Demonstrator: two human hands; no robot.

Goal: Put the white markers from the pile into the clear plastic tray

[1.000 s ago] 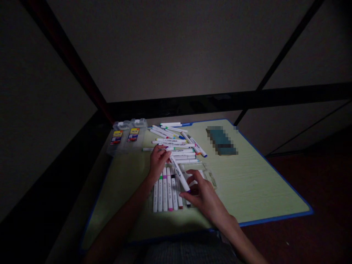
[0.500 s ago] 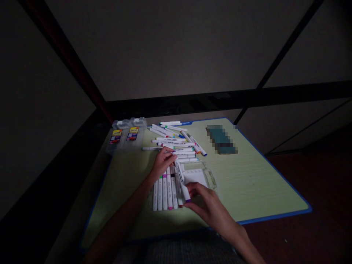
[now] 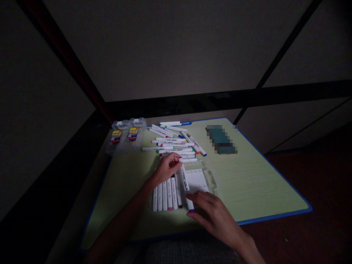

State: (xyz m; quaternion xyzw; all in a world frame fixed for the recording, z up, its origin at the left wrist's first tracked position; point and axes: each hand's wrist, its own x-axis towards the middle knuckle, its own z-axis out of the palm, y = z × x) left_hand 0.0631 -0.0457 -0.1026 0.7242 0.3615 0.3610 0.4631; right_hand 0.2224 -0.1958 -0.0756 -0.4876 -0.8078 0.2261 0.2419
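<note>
A white marker with purple ends (image 3: 185, 183) lies lengthwise over the clear plastic case (image 3: 213, 181). Its far end is pinched between the thumb and fingers of my left hand (image 3: 168, 168). At its near end, my right hand (image 3: 213, 209) touches the barrel with bent fingers, the thumb by the purple tip. Left of this marker, a row of white markers (image 3: 165, 196) stands side by side in the case; my left hand covers their far ends. A white insert (image 3: 195, 178) shows in the right part of the case.
Several loose markers (image 3: 176, 145) lie in a pile beyond the case. Clear plastic covers with yellow labels (image 3: 115, 137) rest at the table's back left. A pixelated teal object (image 3: 221, 139) is at the right. Blue edging (image 3: 275, 216) borders the table (image 3: 247, 183).
The purple-ended marker has shifted slightly right and nearer, lying straighter along the case. My left hand has moved right and down with it; my right hand has moved a little nearer, its fingers loosening.
</note>
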